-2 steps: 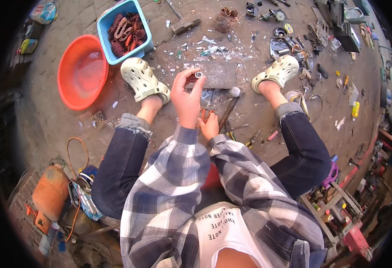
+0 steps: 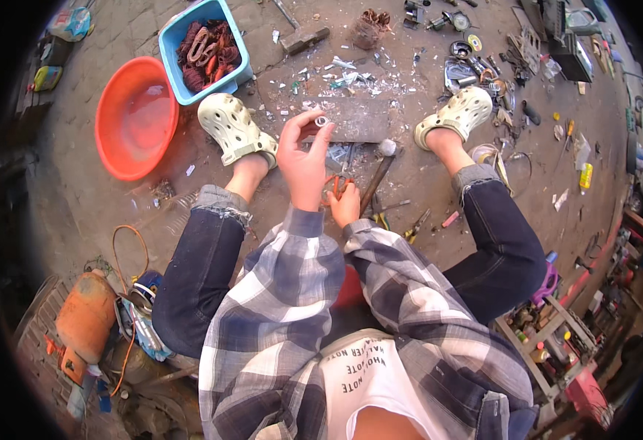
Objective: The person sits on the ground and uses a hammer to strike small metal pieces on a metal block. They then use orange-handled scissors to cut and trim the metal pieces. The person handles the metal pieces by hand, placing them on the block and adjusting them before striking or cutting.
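Note:
My left hand (image 2: 303, 158) is raised in front of me with its thumb and fingers pinched round a small silvery metal ring or short tube (image 2: 321, 122). Its open end faces up. Lower and to the right, my right hand (image 2: 346, 205) has its fingers closed on an orange-handled tool (image 2: 340, 182); its working end cannot be made out. A hammer (image 2: 386, 149) with a pale rounded head lies just right of that hand, its dark handle slanting toward me. Beyond both hands a flat grey metal plate (image 2: 362, 121) rests on the ground among scraps.
An orange basin (image 2: 134, 117) and a blue tub (image 2: 244, 72) of reddish-brown coils stand at the far left. Past the plate lies a sledgehammer (image 2: 305, 41). Metal parts (image 2: 475, 70) are heaped at the far right. Yellow-handled pliers (image 2: 417, 227) lie near my right leg.
My left hand has shifted very slightly left with the metal ring. My right hand keeps hold of the orange-handled tool, whose handles show a little more now.

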A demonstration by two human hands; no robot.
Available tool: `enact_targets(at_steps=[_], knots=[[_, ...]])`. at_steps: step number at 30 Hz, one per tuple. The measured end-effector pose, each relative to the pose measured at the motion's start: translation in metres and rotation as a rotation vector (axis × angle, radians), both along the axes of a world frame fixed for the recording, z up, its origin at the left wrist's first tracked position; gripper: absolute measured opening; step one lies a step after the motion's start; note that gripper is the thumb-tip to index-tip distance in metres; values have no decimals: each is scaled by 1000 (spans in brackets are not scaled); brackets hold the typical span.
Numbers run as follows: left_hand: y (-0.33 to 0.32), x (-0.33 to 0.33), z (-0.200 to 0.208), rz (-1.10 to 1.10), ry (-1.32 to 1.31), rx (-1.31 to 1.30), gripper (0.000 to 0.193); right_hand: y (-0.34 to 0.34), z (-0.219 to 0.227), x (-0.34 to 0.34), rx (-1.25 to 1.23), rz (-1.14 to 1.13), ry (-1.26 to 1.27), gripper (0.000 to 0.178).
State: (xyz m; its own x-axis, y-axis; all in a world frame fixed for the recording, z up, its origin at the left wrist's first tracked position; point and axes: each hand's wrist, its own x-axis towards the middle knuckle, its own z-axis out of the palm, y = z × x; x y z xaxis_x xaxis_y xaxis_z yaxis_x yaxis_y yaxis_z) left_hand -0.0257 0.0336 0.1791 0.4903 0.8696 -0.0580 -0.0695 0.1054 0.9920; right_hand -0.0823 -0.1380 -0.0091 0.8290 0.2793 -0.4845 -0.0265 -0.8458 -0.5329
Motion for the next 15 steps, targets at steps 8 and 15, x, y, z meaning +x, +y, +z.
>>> enact_targets(at_steps=[8,15], knots=[[18,-23,-13,72,-54,-172,20,16,-3,0,-58,-245,-83,52],[19,-22,-8,79,-63,-207,20,17,2,-3,-92,-413,-10,47]])
